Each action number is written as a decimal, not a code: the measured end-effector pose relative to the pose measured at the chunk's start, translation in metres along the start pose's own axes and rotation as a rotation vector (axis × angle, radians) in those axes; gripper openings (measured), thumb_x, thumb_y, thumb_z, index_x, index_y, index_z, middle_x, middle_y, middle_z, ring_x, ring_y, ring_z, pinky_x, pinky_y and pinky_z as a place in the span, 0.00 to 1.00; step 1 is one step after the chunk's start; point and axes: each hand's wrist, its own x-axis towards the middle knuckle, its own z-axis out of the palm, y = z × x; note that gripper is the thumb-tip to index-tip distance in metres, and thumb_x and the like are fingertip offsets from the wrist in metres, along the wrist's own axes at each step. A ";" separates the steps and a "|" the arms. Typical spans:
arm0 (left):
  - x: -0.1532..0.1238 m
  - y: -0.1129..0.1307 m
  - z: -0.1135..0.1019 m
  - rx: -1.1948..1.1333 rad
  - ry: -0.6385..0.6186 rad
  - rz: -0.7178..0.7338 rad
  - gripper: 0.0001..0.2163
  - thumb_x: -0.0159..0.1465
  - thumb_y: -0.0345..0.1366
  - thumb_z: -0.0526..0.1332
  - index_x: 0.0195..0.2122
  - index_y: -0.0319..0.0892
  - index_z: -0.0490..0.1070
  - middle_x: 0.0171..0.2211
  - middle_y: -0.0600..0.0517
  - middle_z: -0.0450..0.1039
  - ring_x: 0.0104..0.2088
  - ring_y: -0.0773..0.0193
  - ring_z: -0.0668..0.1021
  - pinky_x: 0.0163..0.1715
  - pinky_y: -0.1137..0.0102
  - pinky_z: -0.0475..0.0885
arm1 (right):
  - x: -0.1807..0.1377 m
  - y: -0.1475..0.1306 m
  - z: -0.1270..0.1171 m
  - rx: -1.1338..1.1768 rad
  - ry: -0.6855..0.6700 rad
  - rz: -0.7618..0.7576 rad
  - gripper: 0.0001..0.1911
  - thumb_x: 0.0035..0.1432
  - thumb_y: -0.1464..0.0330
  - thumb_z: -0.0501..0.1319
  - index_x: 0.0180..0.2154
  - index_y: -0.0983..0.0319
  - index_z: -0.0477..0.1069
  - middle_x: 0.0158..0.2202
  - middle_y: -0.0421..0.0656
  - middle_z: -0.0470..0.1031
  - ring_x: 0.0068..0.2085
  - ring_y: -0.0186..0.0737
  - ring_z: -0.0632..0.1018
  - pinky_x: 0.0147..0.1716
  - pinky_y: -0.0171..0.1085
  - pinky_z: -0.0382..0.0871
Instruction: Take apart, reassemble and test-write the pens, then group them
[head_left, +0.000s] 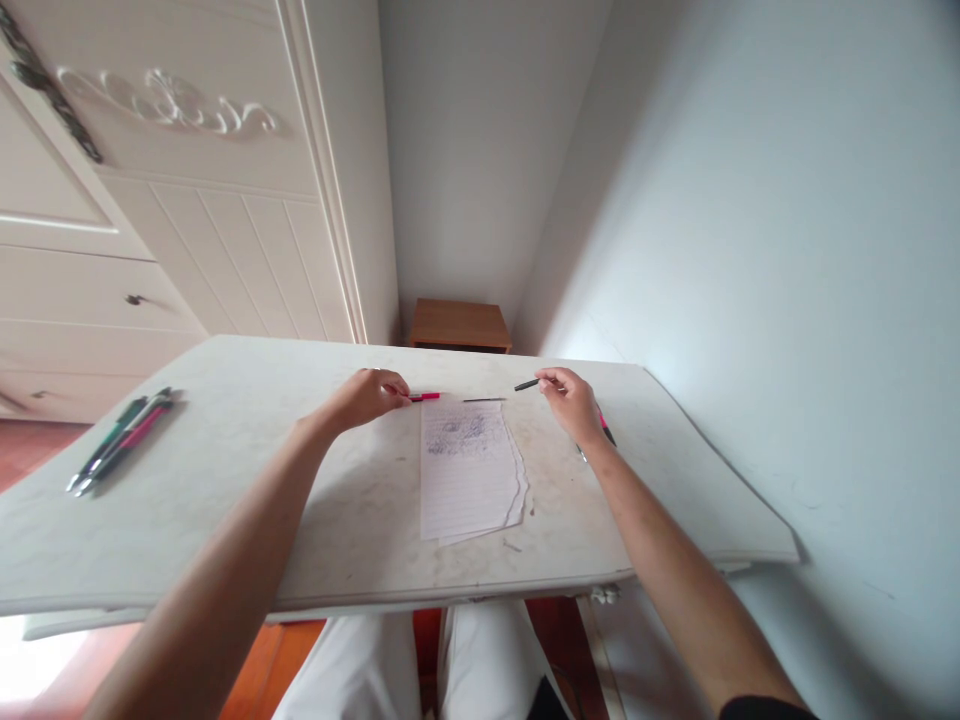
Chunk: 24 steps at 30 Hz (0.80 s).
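A torn sheet of lined paper point(469, 470) with blue scribbles near its top lies on the white table point(225, 480) in front of me. My left hand point(367, 397) is closed around a pink pen part point(424, 397) just past the paper's top left corner. My right hand point(571, 400) pinches a thin dark pen piece point(526, 385) above the paper's top right corner. A thin dark refill point(484, 400) lies on the table between the two hands. Another pen point(606, 432) shows partly beneath my right wrist.
Several pens, green, dark and pink point(120, 440), lie together at the table's left end. A white carved wardrobe point(165, 200) stands behind on the left, a small brown wooden stand point(459, 325) past the far edge, and a plain wall point(750, 250) runs along the right.
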 end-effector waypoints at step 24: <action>-0.016 0.069 0.052 -0.018 0.242 0.540 0.16 0.62 0.47 0.66 0.45 0.43 0.75 0.35 0.49 0.79 0.39 0.58 0.77 0.43 0.63 0.73 | -0.024 -0.040 0.026 0.501 -0.216 0.220 0.22 0.53 0.49 0.66 0.29 0.64 0.77 0.28 0.46 0.80 0.25 0.37 0.79 0.25 0.33 0.70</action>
